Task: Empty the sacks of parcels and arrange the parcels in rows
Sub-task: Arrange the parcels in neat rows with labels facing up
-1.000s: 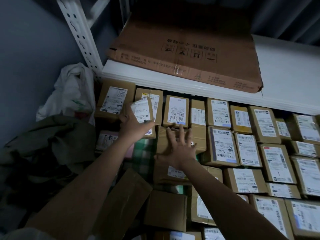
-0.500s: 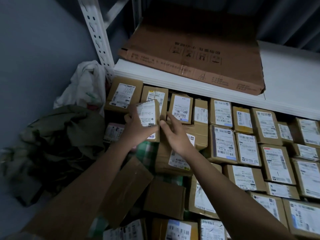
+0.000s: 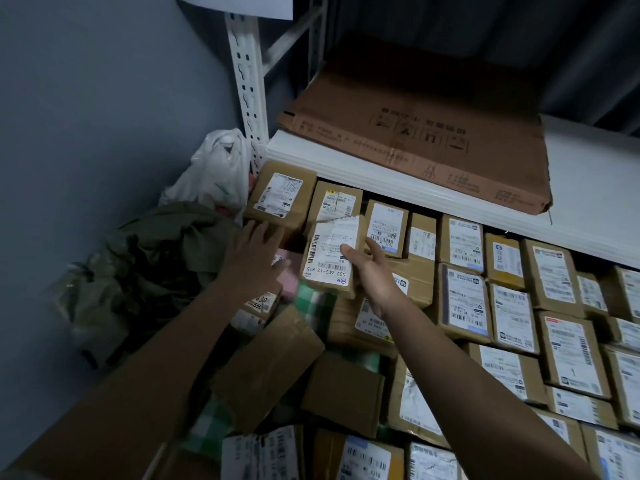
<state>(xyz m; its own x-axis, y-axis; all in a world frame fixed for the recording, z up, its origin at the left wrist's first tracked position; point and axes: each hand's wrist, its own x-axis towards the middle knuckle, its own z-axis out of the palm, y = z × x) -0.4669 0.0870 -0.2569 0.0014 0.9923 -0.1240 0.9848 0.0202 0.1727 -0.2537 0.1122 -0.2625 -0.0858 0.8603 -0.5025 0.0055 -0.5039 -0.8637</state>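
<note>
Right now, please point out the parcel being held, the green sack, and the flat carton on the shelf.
held parcel (image 3: 330, 252), head view, white label.
green sack (image 3: 156, 258), head view, crumpled middle.
flat carton (image 3: 433, 133), head view, printed top face.

Sacks (image 3: 156, 258) left of parcel rows (image 3: 512, 306), under shelf (image 3: 588, 188)

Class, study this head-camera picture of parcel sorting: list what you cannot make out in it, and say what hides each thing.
- Small parcel, head view: the right hand covers its right edge; its fingers go behind, unseen.
- Pink parcel: mostly hidden under the left hand.
- Green checked cloth: buried by boxes, extent unclear.
- Back-row labels: print too small and dim.
- Bottom-row boxes: cut off by the frame's lower edge.
</note>
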